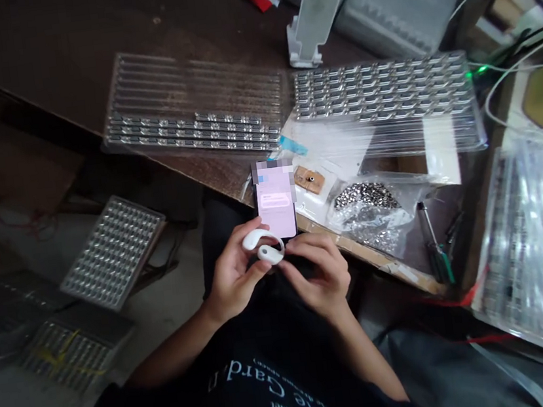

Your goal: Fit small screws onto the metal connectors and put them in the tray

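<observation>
A white ear-hook earphone is held in front of my body, its curved hook at the top. My left hand grips it from the left between thumb and fingers. On its right side, the fingertips of my right hand pinch the thin end of the hook. Just beyond lies a phone with a lit pinkish screen, part of it blurred out. Its lower edge is close behind the earphone.
Clear trays of metal connectors lie on the table, one left and one right. Nearby are a bag of small metal parts, a pen and a white stand. More trays stand lower left.
</observation>
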Demonstrator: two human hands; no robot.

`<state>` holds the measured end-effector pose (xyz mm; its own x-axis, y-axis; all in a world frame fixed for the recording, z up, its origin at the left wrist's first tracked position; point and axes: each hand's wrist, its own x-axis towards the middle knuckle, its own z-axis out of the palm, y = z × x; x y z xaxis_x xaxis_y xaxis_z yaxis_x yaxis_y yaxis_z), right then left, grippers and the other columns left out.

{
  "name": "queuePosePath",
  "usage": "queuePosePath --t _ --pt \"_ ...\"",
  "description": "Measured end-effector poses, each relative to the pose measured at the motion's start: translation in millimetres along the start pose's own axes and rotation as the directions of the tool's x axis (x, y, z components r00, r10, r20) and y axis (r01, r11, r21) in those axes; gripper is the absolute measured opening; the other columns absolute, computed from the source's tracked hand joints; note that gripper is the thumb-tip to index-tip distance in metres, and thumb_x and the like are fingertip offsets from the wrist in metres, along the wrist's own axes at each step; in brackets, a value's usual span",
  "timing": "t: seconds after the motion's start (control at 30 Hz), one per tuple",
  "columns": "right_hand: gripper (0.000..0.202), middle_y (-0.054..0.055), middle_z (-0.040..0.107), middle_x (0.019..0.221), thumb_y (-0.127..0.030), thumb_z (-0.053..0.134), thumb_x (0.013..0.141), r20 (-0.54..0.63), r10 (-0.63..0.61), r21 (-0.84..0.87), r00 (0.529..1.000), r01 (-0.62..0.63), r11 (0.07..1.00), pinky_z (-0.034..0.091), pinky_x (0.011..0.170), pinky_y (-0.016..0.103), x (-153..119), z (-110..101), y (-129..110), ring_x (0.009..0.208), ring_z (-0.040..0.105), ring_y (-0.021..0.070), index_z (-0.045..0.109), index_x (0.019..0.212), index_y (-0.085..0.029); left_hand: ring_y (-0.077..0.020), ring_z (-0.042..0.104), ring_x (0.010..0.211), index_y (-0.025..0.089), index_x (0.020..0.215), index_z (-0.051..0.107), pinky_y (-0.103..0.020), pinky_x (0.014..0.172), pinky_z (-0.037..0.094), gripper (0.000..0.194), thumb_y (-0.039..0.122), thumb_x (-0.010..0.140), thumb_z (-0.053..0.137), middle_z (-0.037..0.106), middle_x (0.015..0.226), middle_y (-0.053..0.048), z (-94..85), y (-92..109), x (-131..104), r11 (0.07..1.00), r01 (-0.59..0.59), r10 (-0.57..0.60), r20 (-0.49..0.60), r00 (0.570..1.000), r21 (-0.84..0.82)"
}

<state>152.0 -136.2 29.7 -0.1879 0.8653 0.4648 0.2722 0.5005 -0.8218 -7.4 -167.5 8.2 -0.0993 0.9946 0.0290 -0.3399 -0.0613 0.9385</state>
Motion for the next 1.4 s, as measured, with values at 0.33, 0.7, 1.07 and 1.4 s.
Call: queuePosePath --t 0.33,0.7,1.07,1.4 --pt "0.031 0.005 0.074 0.098 -0.017 0.075 0.090 0.073 0.123 0.113 0.990 -0.130 0.985 0.058 0.072 0.036 -0.2 6.1 -0.2 0.083 0.068 0.0204 0.070 0.119 -0.027 -0.0159 0.068 0.097 0.028 0.141 0.063 -0.024 0.089 0.061 0.057 0.044 0.089 0.079 0.058 0.119 -0.008 -5.3 3.9 4.6 0.992 -0.021 0.019 0.011 1.000 0.124" --pt "0.019 0.001 0.072 0.088 -0.026 0.078 0.089 0.104 0.473 0.376 0.875 -0.475 0.796 0.056 0.066 0.028 -3.2 9.3 -3.5 0.074 0.067 0.0154 0.074 0.108 -0.026 -0.0170 0.066 0.102 0.027 0.140 0.064 -0.024 0.090 0.058 0.047 0.034 0.095 0.073 0.059 0.116 -0.007 -2.2 9.5 6.0 0.992 0.041 -0.044 0.016 0.999 0.122" --pt "0.041 0.002 0.069 0.099 -0.020 0.085 0.083 0.087 0.277 0.378 0.957 -0.289 0.880 0.056 0.071 0.029 -6.0 12.8 -6.6 0.078 0.065 0.0140 0.071 0.120 -0.030 -0.0136 0.071 0.084 0.025 0.104 0.072 -0.024 0.075 0.060 0.010 0.022 0.095 0.071 0.064 0.100 -0.003 -9.7 0.4 12.6 0.995 -0.099 0.099 -0.027 0.995 -0.002" --pt "0.021 0.002 0.069 0.080 -0.042 0.068 0.097 0.310 0.532 0.425 0.788 -0.615 0.664 0.053 0.064 0.029 -1.9 4.0 -19.0 0.067 0.061 0.0140 0.068 0.094 -0.021 -0.0129 0.070 0.082 0.025 0.101 0.068 -0.026 0.072 0.060 0.007 0.023 0.095 0.071 0.065 0.098 -0.002 -7.6 7.3 10.3 0.982 -0.183 0.184 -0.026 0.983 0.057"
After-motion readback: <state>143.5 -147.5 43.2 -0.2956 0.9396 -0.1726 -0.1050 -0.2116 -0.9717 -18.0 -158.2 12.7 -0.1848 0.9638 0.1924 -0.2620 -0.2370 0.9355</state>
